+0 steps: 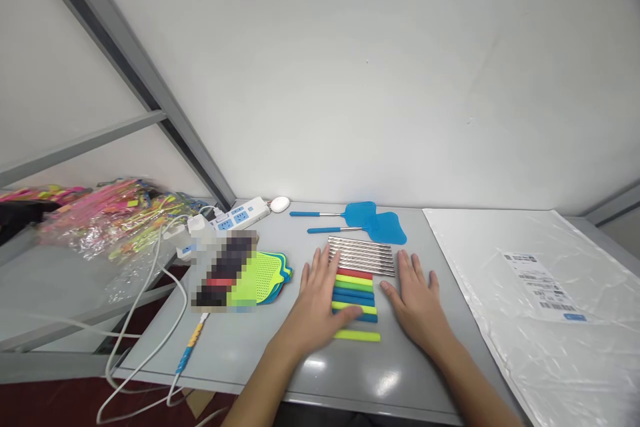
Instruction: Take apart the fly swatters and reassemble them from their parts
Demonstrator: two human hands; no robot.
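My left hand (319, 295) lies flat with its fingers stretched out, covering the left ends of a row of coloured handle tubes (355, 285). Its fingertips reach the left ends of several shiny metal rods (363, 255), which lie side by side just behind the tubes. The tubes are red, green, blue and yellow-green; one yellow-green tube (367, 336) sits apart at the front. To the right of rods and tubes, my right hand (416, 297) rests on the table, fingers spread, holding nothing. Two blue fly swatters (361, 215) with metal shafts lie behind the rods.
Left of my hands are stacked swatter heads (273, 278), partly behind a pixelated dark object (225, 273). A power strip (245, 215), white cables (167, 340) and bagged colourful items (115, 213) are farther left. A white plastic package (500, 280) covers the table's right side.
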